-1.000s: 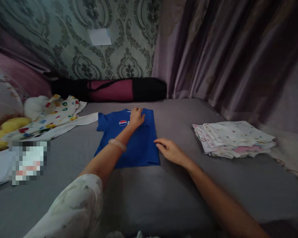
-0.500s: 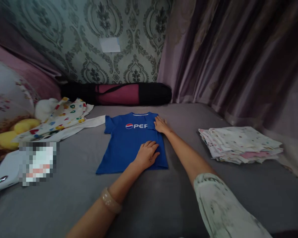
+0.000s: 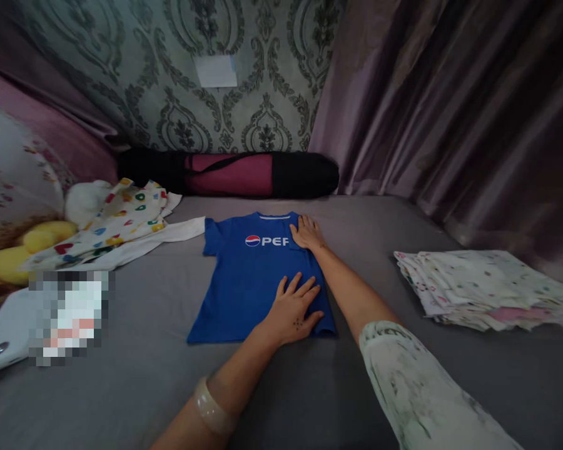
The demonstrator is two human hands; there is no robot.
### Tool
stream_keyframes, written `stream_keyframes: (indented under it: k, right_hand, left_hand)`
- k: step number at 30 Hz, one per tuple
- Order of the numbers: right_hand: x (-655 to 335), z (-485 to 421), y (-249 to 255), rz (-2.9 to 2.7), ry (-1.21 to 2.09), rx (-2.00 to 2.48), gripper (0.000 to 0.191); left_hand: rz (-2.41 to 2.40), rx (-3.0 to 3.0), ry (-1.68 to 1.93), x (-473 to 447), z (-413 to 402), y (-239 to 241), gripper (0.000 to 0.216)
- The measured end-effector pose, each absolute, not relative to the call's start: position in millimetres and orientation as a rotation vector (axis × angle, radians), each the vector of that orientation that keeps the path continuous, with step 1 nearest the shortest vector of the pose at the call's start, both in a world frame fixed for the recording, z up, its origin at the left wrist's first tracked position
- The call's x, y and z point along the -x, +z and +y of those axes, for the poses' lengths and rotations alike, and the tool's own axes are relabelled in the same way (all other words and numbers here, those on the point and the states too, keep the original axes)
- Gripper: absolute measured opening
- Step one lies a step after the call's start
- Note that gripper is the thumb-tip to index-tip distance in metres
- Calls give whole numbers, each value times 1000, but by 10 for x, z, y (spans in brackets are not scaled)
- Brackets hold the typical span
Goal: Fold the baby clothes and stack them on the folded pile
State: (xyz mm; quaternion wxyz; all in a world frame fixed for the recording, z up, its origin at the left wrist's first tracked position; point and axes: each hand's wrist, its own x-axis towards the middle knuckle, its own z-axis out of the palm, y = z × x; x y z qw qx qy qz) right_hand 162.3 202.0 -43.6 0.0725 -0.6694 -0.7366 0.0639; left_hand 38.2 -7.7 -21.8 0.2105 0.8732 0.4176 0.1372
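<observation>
A blue T-shirt (image 3: pixel 244 281) lies front up on the grey sheet, its neck facing away from me. Its right sleeve is folded inward over the chest, covering part of the white lettering beside a round logo. My left hand (image 3: pixel 294 310) rests flat on the lower right of the shirt, fingers spread. Farther up, my right hand (image 3: pixel 308 233) lies over the shirt's right shoulder edge and the folded sleeve, fingers stretched out. Neither hand grips the cloth.
To the right sits a stack of folded patterned clothes (image 3: pixel 488 281). At left are a printed garment (image 3: pixel 126 215), a yellow plush toy (image 3: pixel 47 236) and a white item (image 3: pixel 9 325), partly pixelated. A black and maroon long bag (image 3: pixel 234 175) lies along the wall.
My left hand has spread its fingers and flattened on the shirt's lower right. My right hand stays near the shoulder. The view has shifted slightly.
</observation>
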Motion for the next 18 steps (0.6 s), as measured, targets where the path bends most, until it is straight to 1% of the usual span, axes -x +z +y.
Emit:
stream_keyframes:
  k: [6, 9, 12, 15, 18]
  right_hand:
    - [-1627, 1979, -291, -2207, 299, 2044, 64]
    - [-1539, 1894, -169, -2152, 160, 1973, 54]
    - [-1363, 1816, -100, -2110, 60, 1913, 43]
    - [-1163, 1797, -104, -2044, 157, 2008, 39]
    - [-1020, 1818, -147, -1931, 211, 2092, 38]
  left_hand:
    - [1168, -2386, 422, -376, -67, -211, 56]
    - [1192, -2356, 477, -372, -51, -197, 51]
    - [1209, -2340, 545, -365, -33, -200, 41]
    - [1198, -2329, 566, -351, -22, -212, 34]
    - [1186, -2327, 566, -337, -15, -214, 34]
